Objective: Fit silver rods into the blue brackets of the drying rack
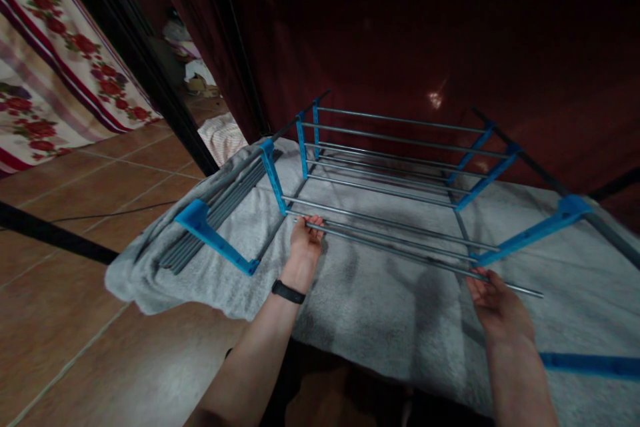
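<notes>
- Metal rod [390, 249] at 4 o'clock; left hand [307, 238] fingers clamped on its left end, right hand [500, 303] fingers clamped near its right.
- Rod bundle [217, 213], 9 o'clock; blue bracket [215, 237] partly blocks it.
- Gray blanket [370, 310] underneath.
- Dark red panel [425, 47], 1 o'clock.
- Floral cloth [70, 47], 10 o'clock.

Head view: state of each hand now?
Left hand: closed, holding the front metal rod near its left end.
Right hand: closed, holding the same rod toward its right end.
</notes>
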A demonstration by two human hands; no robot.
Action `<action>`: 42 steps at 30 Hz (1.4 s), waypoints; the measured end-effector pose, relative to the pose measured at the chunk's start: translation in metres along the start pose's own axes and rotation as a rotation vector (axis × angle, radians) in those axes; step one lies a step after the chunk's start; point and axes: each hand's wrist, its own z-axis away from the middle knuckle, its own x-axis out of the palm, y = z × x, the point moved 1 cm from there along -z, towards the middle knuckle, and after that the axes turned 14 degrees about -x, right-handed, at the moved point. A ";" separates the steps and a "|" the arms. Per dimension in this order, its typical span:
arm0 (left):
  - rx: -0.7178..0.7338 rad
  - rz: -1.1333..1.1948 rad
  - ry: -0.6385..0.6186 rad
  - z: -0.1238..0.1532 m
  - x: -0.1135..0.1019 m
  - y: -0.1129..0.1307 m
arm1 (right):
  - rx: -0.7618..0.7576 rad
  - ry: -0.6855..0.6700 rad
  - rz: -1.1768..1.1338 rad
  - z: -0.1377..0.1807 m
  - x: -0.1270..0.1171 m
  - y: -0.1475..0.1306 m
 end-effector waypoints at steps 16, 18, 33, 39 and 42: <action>-0.065 -0.085 -0.084 -0.012 -0.001 -0.010 | -0.100 -0.022 -0.062 0.006 0.000 0.008; -0.073 -0.097 -0.082 -0.011 -0.001 -0.012 | -0.102 -0.023 -0.064 0.007 0.001 0.010; -0.216 -0.198 -0.068 0.001 0.000 -0.038 | 0.000 -0.034 -0.073 0.030 0.025 0.008; -0.266 -0.328 -0.117 0.002 -0.003 -0.053 | -0.010 -0.090 -0.092 0.038 0.030 0.018; -0.275 -0.386 -0.135 0.001 -0.005 -0.060 | -0.020 -0.141 -0.099 0.046 0.035 0.026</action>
